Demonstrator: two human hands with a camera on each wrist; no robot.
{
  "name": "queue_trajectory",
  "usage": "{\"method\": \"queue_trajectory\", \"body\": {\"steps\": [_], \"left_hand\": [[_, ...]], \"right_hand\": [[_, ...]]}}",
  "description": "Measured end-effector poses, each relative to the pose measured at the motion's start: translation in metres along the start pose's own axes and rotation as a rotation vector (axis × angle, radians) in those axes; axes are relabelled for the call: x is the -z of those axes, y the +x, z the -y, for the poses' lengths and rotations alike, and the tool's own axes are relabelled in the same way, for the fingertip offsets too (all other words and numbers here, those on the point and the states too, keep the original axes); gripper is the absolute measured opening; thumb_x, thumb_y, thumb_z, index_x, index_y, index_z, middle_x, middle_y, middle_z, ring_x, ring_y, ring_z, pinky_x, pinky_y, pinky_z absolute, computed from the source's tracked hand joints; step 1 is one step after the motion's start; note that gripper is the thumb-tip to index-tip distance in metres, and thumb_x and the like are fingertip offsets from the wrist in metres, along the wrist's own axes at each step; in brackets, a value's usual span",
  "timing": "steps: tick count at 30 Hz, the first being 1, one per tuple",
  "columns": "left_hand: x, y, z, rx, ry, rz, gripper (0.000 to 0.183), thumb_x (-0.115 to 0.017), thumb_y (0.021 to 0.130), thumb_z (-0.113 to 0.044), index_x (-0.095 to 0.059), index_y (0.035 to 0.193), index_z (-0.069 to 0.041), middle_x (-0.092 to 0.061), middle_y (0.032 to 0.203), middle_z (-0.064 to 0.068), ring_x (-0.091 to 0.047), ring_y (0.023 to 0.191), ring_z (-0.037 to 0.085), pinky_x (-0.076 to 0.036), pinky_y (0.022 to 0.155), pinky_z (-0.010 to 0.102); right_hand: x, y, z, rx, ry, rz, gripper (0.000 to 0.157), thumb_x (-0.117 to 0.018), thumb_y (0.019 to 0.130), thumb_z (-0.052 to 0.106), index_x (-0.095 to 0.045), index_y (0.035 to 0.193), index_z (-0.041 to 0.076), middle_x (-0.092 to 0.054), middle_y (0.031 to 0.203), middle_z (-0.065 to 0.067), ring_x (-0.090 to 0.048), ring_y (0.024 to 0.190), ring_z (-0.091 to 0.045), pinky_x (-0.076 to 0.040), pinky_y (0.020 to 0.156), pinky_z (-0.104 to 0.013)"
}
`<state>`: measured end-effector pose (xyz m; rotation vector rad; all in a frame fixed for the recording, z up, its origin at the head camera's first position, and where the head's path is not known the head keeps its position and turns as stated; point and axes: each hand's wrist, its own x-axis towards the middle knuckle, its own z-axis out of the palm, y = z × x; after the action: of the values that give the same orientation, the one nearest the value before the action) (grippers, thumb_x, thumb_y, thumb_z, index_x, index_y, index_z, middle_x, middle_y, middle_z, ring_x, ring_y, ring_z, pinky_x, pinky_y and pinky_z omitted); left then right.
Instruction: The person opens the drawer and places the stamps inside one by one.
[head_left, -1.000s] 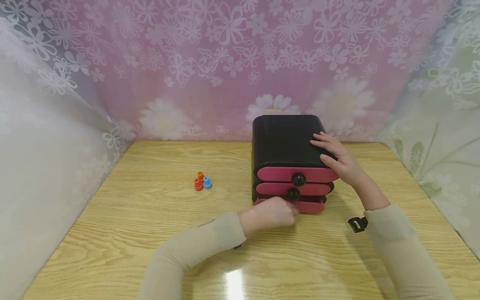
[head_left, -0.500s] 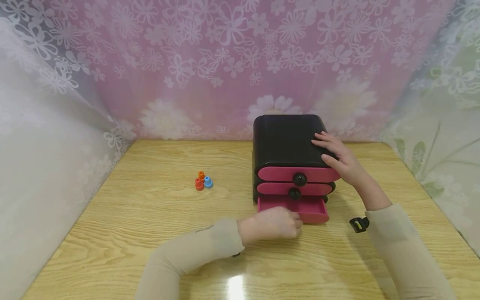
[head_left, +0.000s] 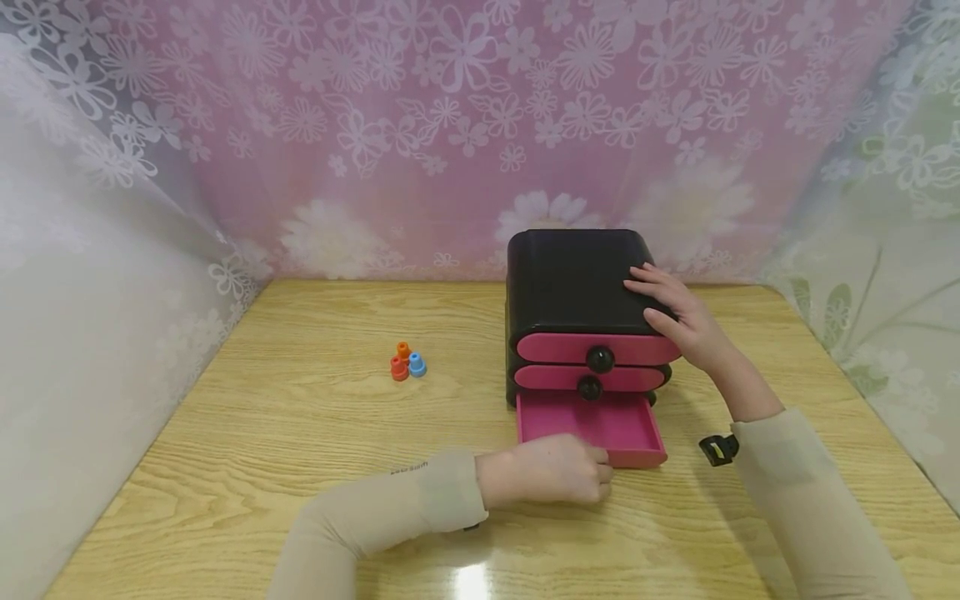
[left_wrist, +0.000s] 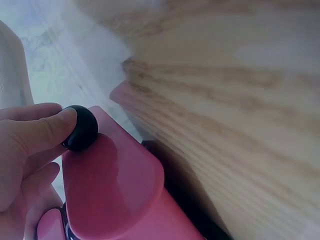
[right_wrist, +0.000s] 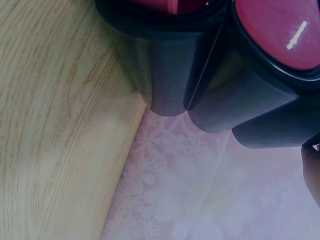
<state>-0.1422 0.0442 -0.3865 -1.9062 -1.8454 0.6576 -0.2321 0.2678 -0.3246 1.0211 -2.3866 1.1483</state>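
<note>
A black cabinet (head_left: 581,279) with pink drawers stands on the wooden table, its bottom drawer (head_left: 637,457) pulled out and the upper two closed. My left hand (head_left: 551,471) is in front of that drawer, covering its knob in the head view. In the left wrist view, thumb and fingers pinch the round black knob (left_wrist: 86,131) on the pink drawer front. My right hand (head_left: 686,321) rests on the cabinet's top right edge, fingers spread over the top. Only a bit of a right finger (right_wrist: 312,172) shows in the right wrist view.
Left of the cabinet, a red peg (head_left: 399,369), an orange peg (head_left: 403,351) and a light blue peg (head_left: 417,365) stand close together on the table (head_left: 300,400). A flowered pink curtain (head_left: 420,150) hangs behind the table.
My left hand has moved toward me, drawing the bottom drawer out from slightly ajar to well open. The right hand has stayed on the cabinet.
</note>
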Motion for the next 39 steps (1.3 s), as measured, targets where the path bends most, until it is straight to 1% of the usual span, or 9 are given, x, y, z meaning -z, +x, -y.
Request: {"method": "queue_trajectory", "body": {"steps": [3,6,14,19,23,30,32,35,39], "left_hand": [[0.001,0.000,-0.002,-0.005,-0.013,0.001,0.026,-0.044,0.088,-0.013,-0.063,0.084,-0.030,-0.056,0.085,-0.017,-0.050,0.081,0.004,-0.041,0.059,0.015],[0.001,0.001,-0.003,-0.007,-0.028,0.012,0.024,-0.044,0.088,-0.016,-0.063,0.084,-0.030,-0.056,0.085,-0.016,-0.050,0.080,0.004,-0.041,0.059,0.014],[0.000,0.001,-0.005,0.000,-0.024,0.013,0.025,-0.042,0.088,-0.016,-0.063,0.084,-0.030,-0.056,0.085,-0.016,-0.050,0.081,0.005,-0.041,0.056,0.015],[-0.002,0.001,-0.005,-0.002,-0.030,0.013,0.024,-0.043,0.088,-0.016,-0.063,0.085,-0.029,-0.056,0.085,-0.016,-0.050,0.081,0.004,-0.042,0.057,0.015],[-0.003,0.001,-0.006,-0.009,-0.039,0.012,0.023,-0.044,0.089,-0.016,-0.063,0.085,-0.029,-0.056,0.085,-0.016,-0.050,0.081,0.004,-0.042,0.058,0.015],[0.000,-0.001,-0.003,0.001,-0.108,0.010,0.022,-0.044,0.089,-0.015,-0.062,0.085,-0.027,-0.054,0.087,-0.013,-0.050,0.084,0.004,-0.042,0.057,0.015],[0.003,-0.003,-0.002,0.008,-0.143,0.023,0.022,-0.043,0.089,-0.013,-0.061,0.086,-0.026,-0.054,0.090,-0.013,-0.050,0.087,0.004,-0.043,0.058,0.015],[0.009,-0.006,0.002,0.035,-0.161,0.042,0.022,-0.043,0.089,-0.012,-0.060,0.091,-0.025,-0.053,0.098,-0.012,-0.049,0.092,0.003,-0.043,0.059,0.015],[0.011,-0.015,0.008,0.077,-0.120,-0.008,0.021,-0.043,0.090,-0.013,-0.061,0.092,-0.024,-0.054,0.103,-0.012,-0.049,0.095,0.004,-0.043,0.060,0.015]], "right_hand": [[0.000,-0.001,-0.004,0.000,-0.001,0.001,0.039,-0.047,0.085,-0.002,-0.046,0.124,-0.007,-0.032,0.134,-0.024,-0.014,0.130,-0.033,-0.009,0.099,-0.058],[0.000,-0.001,0.000,0.000,-0.007,0.002,0.038,-0.046,0.085,-0.002,-0.045,0.123,-0.007,-0.032,0.134,-0.024,-0.014,0.129,-0.034,-0.009,0.099,-0.058],[0.000,0.004,0.036,-0.003,0.015,0.000,0.036,-0.042,0.085,-0.006,-0.043,0.118,-0.018,-0.030,0.128,-0.036,-0.012,0.124,-0.047,-0.008,0.097,-0.061],[0.000,0.005,0.044,-0.006,0.006,0.002,0.035,-0.042,0.084,-0.007,-0.043,0.117,-0.018,-0.030,0.127,-0.037,-0.013,0.123,-0.049,-0.009,0.097,-0.061],[-0.001,0.004,0.037,0.001,0.015,-0.003,0.035,-0.042,0.084,-0.006,-0.043,0.118,-0.018,-0.031,0.127,-0.036,-0.013,0.124,-0.048,-0.008,0.097,-0.060],[-0.001,-0.001,0.004,0.008,0.009,-0.011,0.037,-0.045,0.086,-0.003,-0.046,0.123,-0.009,-0.033,0.133,-0.026,-0.014,0.129,-0.035,-0.009,0.100,-0.056],[-0.001,-0.002,0.000,0.011,0.013,-0.011,0.037,-0.045,0.086,-0.001,-0.046,0.123,-0.007,-0.033,0.133,-0.024,-0.014,0.130,-0.033,-0.009,0.100,-0.055],[-0.001,-0.002,0.000,0.013,0.023,-0.012,0.038,-0.045,0.087,0.001,-0.046,0.124,-0.006,-0.033,0.134,-0.023,-0.014,0.130,-0.032,-0.009,0.100,-0.056],[-0.001,-0.001,0.001,0.016,0.012,-0.012,0.038,-0.046,0.087,0.003,-0.047,0.124,-0.004,-0.033,0.134,-0.022,-0.015,0.130,-0.031,-0.009,0.100,-0.056]]}}
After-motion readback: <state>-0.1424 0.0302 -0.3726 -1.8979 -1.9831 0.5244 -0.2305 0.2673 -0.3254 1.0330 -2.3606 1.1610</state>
